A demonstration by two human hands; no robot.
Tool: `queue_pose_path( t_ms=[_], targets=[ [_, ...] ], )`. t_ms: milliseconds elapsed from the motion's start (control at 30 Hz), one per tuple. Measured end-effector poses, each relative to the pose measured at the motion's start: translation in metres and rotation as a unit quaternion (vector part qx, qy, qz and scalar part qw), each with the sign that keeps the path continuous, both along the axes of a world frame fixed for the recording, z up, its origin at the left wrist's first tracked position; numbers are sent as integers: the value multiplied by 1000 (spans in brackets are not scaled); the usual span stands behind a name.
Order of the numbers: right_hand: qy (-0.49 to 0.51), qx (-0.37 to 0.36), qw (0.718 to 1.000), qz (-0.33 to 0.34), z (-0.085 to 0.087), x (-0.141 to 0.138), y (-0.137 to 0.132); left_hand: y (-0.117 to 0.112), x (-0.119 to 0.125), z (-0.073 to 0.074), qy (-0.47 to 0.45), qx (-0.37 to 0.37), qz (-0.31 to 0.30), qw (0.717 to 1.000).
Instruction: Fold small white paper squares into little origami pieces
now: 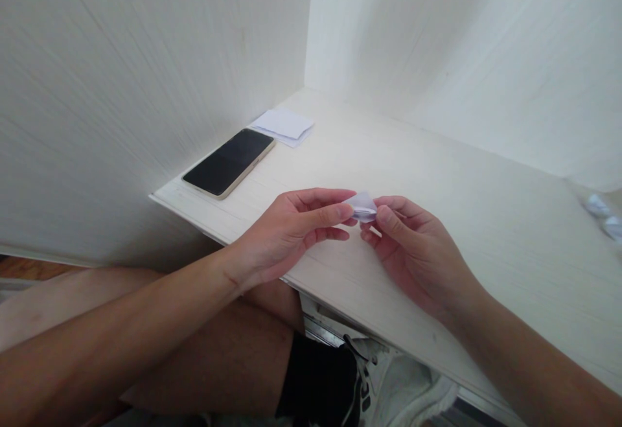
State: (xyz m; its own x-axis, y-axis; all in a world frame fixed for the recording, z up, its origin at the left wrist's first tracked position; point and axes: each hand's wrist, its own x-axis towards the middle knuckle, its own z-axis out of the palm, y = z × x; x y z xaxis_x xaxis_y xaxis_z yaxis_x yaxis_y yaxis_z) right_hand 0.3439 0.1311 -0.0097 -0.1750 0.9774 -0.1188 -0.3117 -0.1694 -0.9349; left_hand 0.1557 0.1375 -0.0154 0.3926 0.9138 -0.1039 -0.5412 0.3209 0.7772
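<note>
A small piece of folded white paper (363, 203) is held up over the front part of the white desk (437, 219). My left hand (304, 223) pinches its left end between thumb and fingers. At the right end, my right hand (405, 239) grips it with thumb and index finger. The paper comes to a point at the top, and layered folds show along its lower edge. My fingertips cover both of its ends.
A phone (230, 161) in a light case lies at the desk's left edge. Behind it is a stack of white paper (286, 124) near the wall. Crumpled white pieces (602, 212) lie at the far right. Walls stand along the left and back. My legs are below the desk.
</note>
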Motion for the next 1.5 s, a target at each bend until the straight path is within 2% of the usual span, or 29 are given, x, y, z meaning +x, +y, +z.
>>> queue_pose_path(
  t_ms=[133, 333, 733, 1000, 1167, 1333, 1500],
  targets=[
    [-9, 19, 1000, -24, 0, -1, -1, 0, 1, 0, 19, 0, 13, 1000],
    [-14, 29, 999, -22, 1, -1, 0, -1, 4, -2, 6, 0, 36, 999],
    [-12, 19, 1000, -2, 4, 1, -1, 0, 0, -5, 0, 8, -1, 1000],
    [-20, 2, 999, 48, 5, 6, 0, 0, -2, -5, -4, 7, -11, 1000],
    [-42, -5, 997, 72, 6, 7, 0, 1, -5, -5, 4, 4, -40, 999],
    [-52, 1, 995, 83, 5, 8, 0, 3, -10, -3, 37, 12, -63, 997],
    [-100, 39, 990, 88, 1, 9, 0, 5, -16, 2, 120, 27, -73, 990]
  ],
)
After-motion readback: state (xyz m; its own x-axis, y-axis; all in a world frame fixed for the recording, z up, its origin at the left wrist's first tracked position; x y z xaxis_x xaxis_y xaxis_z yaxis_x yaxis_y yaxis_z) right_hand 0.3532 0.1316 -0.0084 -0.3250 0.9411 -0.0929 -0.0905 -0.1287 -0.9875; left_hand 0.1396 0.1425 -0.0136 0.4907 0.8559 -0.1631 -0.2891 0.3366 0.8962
